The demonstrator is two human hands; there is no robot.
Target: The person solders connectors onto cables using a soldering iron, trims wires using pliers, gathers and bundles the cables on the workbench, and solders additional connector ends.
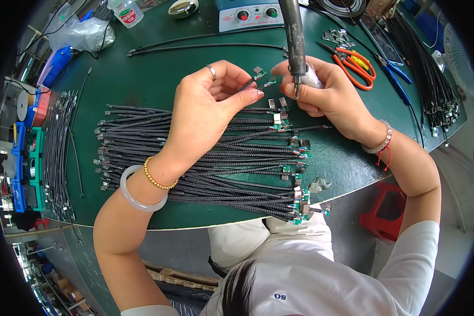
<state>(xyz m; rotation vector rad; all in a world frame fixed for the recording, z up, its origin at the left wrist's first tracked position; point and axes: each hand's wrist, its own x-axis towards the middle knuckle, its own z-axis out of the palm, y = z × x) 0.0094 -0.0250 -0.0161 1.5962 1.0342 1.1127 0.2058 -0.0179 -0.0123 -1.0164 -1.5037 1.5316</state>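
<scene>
My left hand (208,100) pinches black braided cables between thumb and fingers. Small green circuit boards (269,83) with metal connectors stick out at their ends. A soldering iron (295,39) points straight down from the top edge, its tip in front of my right hand (334,95). The fingers of that hand are closed around a whitish, translucent lump (314,79), partly hidden by the iron. Beneath my left forearm lies a wide row of black braided cables (237,163), with green boards and metal connectors at their right ends.
Orange-handled pliers (359,68) and blue-handled cutters (397,84) lie at the right, near loose metal connectors (338,38). More cables hang at the far right (432,89) and lie at the left (60,152). A control box (250,18) stands behind. A red stool (384,210) is below.
</scene>
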